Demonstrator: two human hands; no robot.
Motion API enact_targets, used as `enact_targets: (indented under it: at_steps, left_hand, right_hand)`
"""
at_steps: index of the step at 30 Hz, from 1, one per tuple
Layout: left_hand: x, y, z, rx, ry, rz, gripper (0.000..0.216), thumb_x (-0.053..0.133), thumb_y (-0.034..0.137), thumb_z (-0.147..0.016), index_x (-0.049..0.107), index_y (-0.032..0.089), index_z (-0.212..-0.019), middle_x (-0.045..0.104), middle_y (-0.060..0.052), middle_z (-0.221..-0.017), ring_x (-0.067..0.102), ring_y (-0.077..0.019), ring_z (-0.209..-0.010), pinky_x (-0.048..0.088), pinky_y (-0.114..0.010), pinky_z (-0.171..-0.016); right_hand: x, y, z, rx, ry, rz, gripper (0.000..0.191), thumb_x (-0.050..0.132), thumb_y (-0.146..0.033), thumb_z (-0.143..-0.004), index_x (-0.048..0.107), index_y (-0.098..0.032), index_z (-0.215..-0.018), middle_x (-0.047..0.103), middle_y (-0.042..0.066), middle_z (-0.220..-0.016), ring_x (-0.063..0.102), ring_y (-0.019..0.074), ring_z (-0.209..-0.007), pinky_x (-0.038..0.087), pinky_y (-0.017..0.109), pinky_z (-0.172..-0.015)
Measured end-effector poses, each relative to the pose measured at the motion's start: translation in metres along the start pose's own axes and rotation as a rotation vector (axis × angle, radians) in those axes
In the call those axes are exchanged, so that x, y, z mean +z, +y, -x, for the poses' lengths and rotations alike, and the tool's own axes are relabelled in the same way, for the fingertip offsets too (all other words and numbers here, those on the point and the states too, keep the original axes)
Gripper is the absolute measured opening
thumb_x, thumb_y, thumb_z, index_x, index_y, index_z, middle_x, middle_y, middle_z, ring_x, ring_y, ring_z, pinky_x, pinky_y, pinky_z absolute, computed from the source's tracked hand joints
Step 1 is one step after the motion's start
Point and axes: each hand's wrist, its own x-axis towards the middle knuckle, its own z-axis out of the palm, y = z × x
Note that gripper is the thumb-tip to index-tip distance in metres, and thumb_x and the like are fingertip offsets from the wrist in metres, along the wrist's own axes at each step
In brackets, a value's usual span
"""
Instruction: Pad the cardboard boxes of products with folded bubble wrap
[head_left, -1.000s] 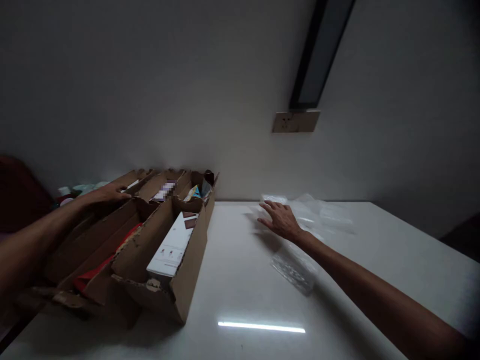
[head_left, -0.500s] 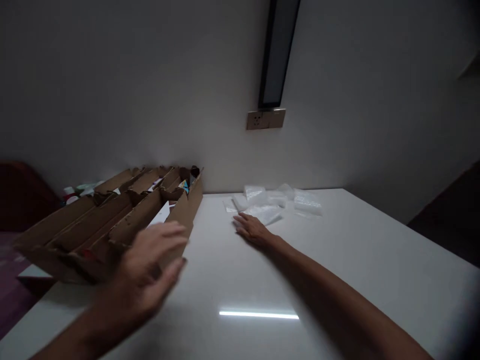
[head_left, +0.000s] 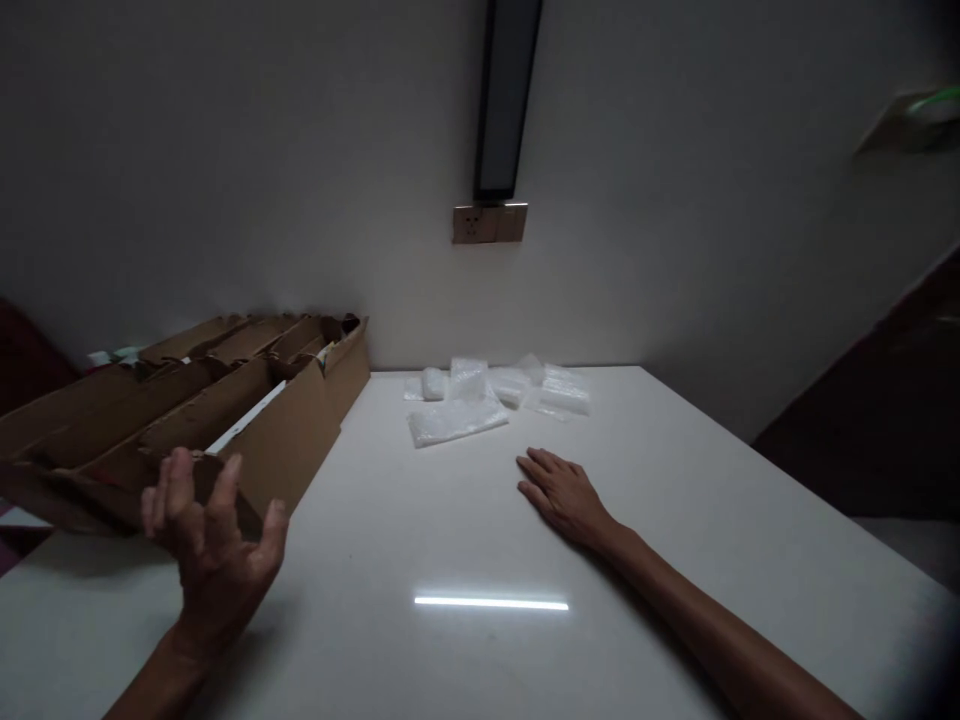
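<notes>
My left hand [head_left: 217, 540] is raised at the near end of a cardboard box [head_left: 300, 440] with long compartments, its fingers spread and nothing held in them. Whether it touches the box I cannot tell. My right hand [head_left: 562, 495] lies flat, palm down, on the white table [head_left: 450, 520], its fingers extended. Beyond it, toward the wall, lie several pieces of clear bubble wrap [head_left: 469, 380]. The nearest piece, a flat bubble wrap sheet [head_left: 456, 422], sits a little apart from the others, forward and left of my right hand.
White flat items [head_left: 247, 415] stick up from one box compartment; most other contents are hidden by its walls. A wall socket plate [head_left: 489, 223] sits below a dark vertical panel [head_left: 508, 100]. The table's right edge slopes toward a dark area [head_left: 885, 420].
My right hand has drawn back from the bubble wrap toward me and right. A flat piece now lies farther left. My left hand has turned, fingers upward. The view has shifted right.
</notes>
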Motion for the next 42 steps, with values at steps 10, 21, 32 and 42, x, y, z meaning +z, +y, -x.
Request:
enact_targets:
  at_steps: [10, 21, 32, 42]
  left_hand:
    - [0.134, 0.126, 0.018, 0.201, -0.968, 0.264, 0.053, 0.053, 0.035, -0.092, 0.049, 0.025, -0.144, 0.024, -0.015, -0.164, 0.025, -0.032, -0.151, 0.022, -0.055, -0.12]
    - [0.249, 0.128, -0.017, -0.113, -0.914, 0.137, 0.051, 0.044, 0.046, -0.095, 0.054, 0.022, -0.139, 0.041, -0.016, -0.156, 0.032, -0.0363, -0.147, 0.024, -0.059, -0.116]
    - [0.257, 0.101, -0.03, -0.397, -0.599, 0.09, 0.035, 0.051, 0.022, -0.084, 0.064, 0.017, -0.117, 0.061, -0.015, -0.118, 0.057, -0.0305, -0.118, 0.042, -0.044, -0.101]
    - [0.26, 0.104, -0.031, -0.368, -0.512, 0.2, 0.037, 0.06, 0.023, -0.08, 0.066, 0.02, -0.116, 0.061, -0.011, -0.119, 0.054, -0.0282, -0.117, 0.038, -0.042, -0.104]
  right_hand:
    - [0.013, 0.083, -0.042, 0.486, 0.149, 0.067, 0.063, 0.038, -0.046, -0.098, 0.036, -0.012, -0.151, 0.032, 0.027, -0.156, 0.036, 0.0413, -0.14, 0.036, 0.058, -0.104]
    - [0.036, 0.09, -0.13, 0.085, 0.076, 0.05, 0.053, 0.042, -0.043, -0.097, 0.049, -0.018, -0.144, 0.052, 0.014, -0.147, 0.05, 0.0287, -0.133, 0.037, 0.043, -0.11]
    - [0.042, 0.025, -0.173, -0.033, 0.305, -0.086, 0.034, 0.041, -0.026, -0.095, 0.068, -0.02, -0.114, 0.067, 0.011, -0.122, 0.061, 0.0251, -0.108, 0.041, 0.037, -0.096]
    - [0.039, 0.071, -0.187, 0.322, 0.195, -0.086, 0.061, 0.032, -0.048, -0.097, 0.045, -0.014, -0.147, 0.056, 0.018, -0.139, 0.052, 0.0323, -0.128, 0.042, 0.047, -0.102]
